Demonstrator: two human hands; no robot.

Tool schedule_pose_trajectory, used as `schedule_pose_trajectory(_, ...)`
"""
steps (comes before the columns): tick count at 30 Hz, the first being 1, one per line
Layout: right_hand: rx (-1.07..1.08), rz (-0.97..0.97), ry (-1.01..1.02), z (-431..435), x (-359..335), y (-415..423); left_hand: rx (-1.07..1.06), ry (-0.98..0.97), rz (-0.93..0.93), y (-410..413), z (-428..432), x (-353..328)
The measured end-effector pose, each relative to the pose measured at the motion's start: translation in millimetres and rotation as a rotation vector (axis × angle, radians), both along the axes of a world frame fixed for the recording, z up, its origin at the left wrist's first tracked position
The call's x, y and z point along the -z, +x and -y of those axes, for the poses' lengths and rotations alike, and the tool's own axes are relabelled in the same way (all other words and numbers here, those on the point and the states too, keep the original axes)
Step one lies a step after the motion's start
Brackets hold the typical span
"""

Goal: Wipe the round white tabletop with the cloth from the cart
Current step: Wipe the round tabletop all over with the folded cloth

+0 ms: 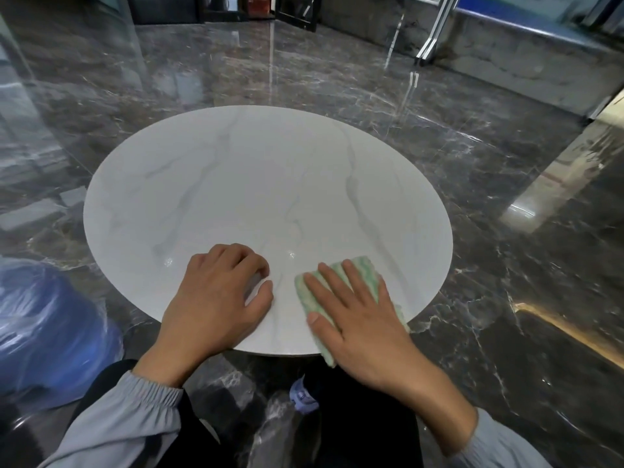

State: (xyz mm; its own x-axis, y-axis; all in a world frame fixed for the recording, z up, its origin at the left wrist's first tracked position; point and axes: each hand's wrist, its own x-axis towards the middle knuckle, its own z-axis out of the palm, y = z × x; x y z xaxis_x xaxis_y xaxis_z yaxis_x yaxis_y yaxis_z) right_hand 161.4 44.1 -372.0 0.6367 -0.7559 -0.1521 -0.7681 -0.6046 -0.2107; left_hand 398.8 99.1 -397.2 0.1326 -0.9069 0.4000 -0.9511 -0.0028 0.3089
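Cloth (351, 292) lies flat under right hand (361, 329), beside left hand (216, 298).

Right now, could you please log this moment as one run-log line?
step: wipe | right hand: pressing cloth flat, tabletop near edge | left hand: resting on tabletop, holding nothing

Prob. a commercial lobby or showroom: glossy dark marble floor (472, 184) w/ reflections, metal-framed glass panels (435, 32) at back (stone ledge (526, 62) alongside), round white marble-look tabletop (256, 184)
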Motion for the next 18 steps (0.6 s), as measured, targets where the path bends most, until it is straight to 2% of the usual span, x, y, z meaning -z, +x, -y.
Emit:
schedule_pose_trajectory(3,0.015,-0.016,-0.011,44,1,-3,0.006,-0.021,0.008,0,-1,1)
schedule_pose_trajectory(7,0.209,-0.044,-0.008,134,1,1,0.012,-0.029,0.001,0,-1,0)
schedule_pose_trajectory(10,0.273,-0.069,0.013,165,-1,23,0.006,-0.029,-0.015,0,0,-2)
schedule_pose_trajectory(13,0.118,-0.055,0.036,136,-1,57,0.008,-0.054,-0.026,0,1,-1)
schedule_pose_trajectory(18,-0.218,0.017,-0.048,44,4,76,-0.022,-0.119,-0.082,1,1,1)
